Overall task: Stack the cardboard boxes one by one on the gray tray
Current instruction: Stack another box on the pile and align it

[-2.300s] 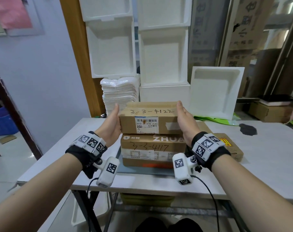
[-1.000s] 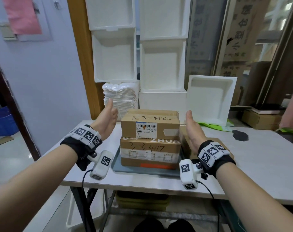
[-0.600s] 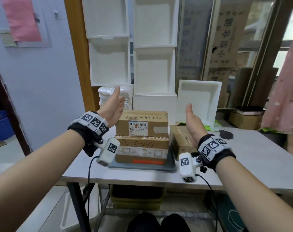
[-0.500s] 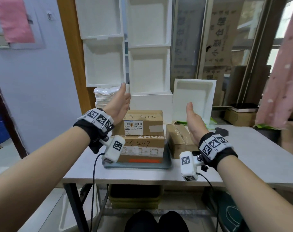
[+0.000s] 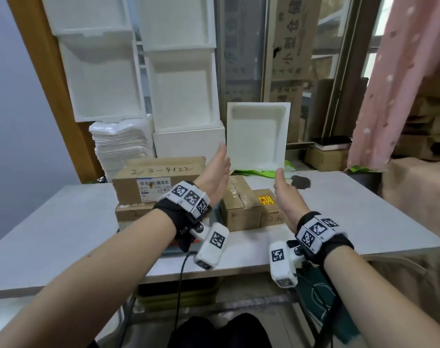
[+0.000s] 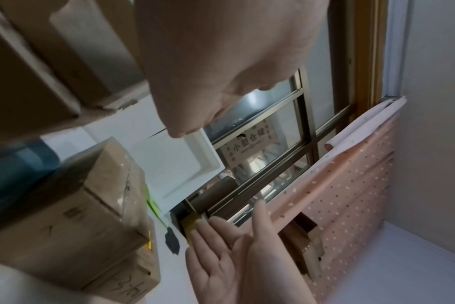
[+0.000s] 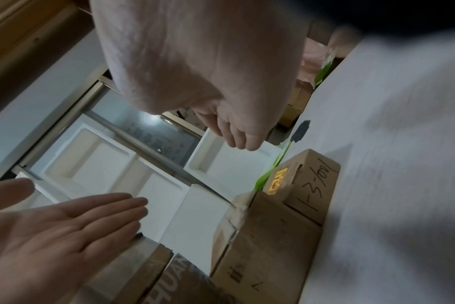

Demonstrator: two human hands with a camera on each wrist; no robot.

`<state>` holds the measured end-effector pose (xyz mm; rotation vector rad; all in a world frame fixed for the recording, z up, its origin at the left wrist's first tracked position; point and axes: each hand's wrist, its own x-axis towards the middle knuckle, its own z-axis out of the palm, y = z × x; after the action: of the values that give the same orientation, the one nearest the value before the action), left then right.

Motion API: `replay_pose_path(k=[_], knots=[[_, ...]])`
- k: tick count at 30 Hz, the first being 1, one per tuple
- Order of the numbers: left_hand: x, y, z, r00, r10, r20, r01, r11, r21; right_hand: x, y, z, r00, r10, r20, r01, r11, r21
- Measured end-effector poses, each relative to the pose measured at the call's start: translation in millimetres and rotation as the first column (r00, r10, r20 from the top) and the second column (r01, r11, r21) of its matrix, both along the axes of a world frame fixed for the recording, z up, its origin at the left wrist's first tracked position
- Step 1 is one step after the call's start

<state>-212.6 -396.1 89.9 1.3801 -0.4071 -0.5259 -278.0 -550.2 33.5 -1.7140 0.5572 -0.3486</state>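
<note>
Two cardboard boxes stand stacked at the left: the top box (image 5: 158, 179), marked 3-3-4122, lies on a lower box (image 5: 131, 212). My left forearm hides most of the gray tray (image 6: 16, 172) beneath them. To the right of the stack a taped box (image 5: 239, 204) sits on the table, and a smaller box with a yellow sticker (image 5: 267, 205) stands against its right side. My left hand (image 5: 215, 172) hovers flat and open above the gap between the stack and the taped box. My right hand (image 5: 285, 194) is open too, just right of the sticker box (image 7: 312, 195). Neither hand holds anything.
White foam boxes (image 5: 181, 89) and a pile of white trays (image 5: 121, 144) stand behind the stack. A foam lid (image 5: 256, 136) leans at the back. A pink dotted curtain (image 5: 402, 84) hangs on the right. A dark patch (image 5: 300, 182) marks the white table (image 5: 364, 217).
Both hands let go of the top box, which stays on the stack. They opened and moved right to either side of the two boxes on the table. The view swung right.
</note>
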Motion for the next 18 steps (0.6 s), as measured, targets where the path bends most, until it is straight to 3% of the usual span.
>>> replay_pose_path(k=[5,9,14,18], knots=[[9.1,-21.5,-29.6,0.993,0.118,-0.031,-0.116,0.991,0.061,12.5,-1.8,-12.3,0.998,0.027,-0.055,-0.029,0.998,-0.048],[21.8,-29.5,-54.2,0.982,0.140,-0.125,-0.124,0.984,0.129,22.9,-5.3,-21.1,0.997,0.049,-0.067,-0.051,0.998,-0.028],[85.6,-49.4,-138.4,0.957,0.200,-0.213,-0.155,0.966,0.207,32.6,-2.7,-33.8,0.996,0.034,-0.081,-0.037,0.998,-0.045],[78.9,-49.7,-145.0,0.960,0.215,-0.182,-0.183,0.967,0.179,43.2,-7.1,-46.4,0.996,0.052,-0.073,-0.060,0.991,-0.121]])
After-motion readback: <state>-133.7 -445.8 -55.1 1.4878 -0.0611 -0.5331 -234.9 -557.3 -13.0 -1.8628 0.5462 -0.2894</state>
